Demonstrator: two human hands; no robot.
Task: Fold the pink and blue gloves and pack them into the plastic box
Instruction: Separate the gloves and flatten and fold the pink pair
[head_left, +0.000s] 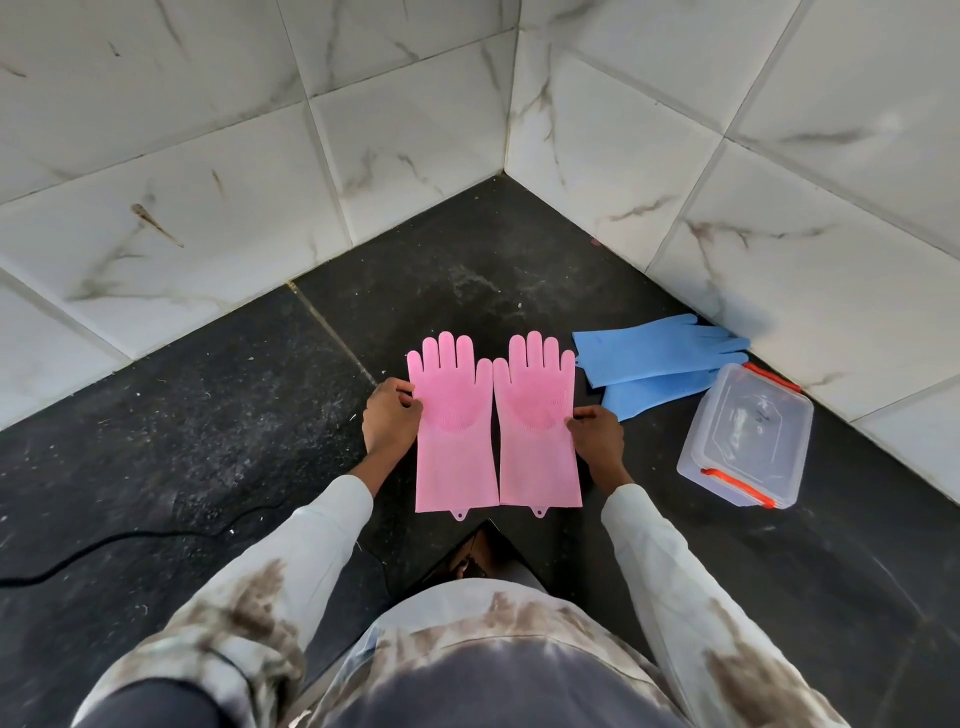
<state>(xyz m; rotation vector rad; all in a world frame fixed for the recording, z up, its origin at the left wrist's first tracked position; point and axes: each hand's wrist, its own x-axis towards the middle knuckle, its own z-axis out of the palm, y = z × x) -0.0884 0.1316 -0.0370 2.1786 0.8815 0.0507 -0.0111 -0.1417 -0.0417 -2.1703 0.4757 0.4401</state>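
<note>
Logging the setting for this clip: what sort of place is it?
Probably a kitchen or utility counter: a dark stone countertop set in a corner of marble-look wall tiles, with cleaning gloves laid out.

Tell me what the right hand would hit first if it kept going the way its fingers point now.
The right hand points inward, its fingertips already pinching the outer edge of the right pink glove. Going on, it would slide across that glove, then likely reach the left pink glove lying beside it.

A home kitchen or utility corner: a dark speckled stone counter (208, 415) meets white marble-look wall tiles (182, 182) at twelve o'clock (grout lines stained), with a black cable (130, 540) trailing off at eight o'clock
</note>
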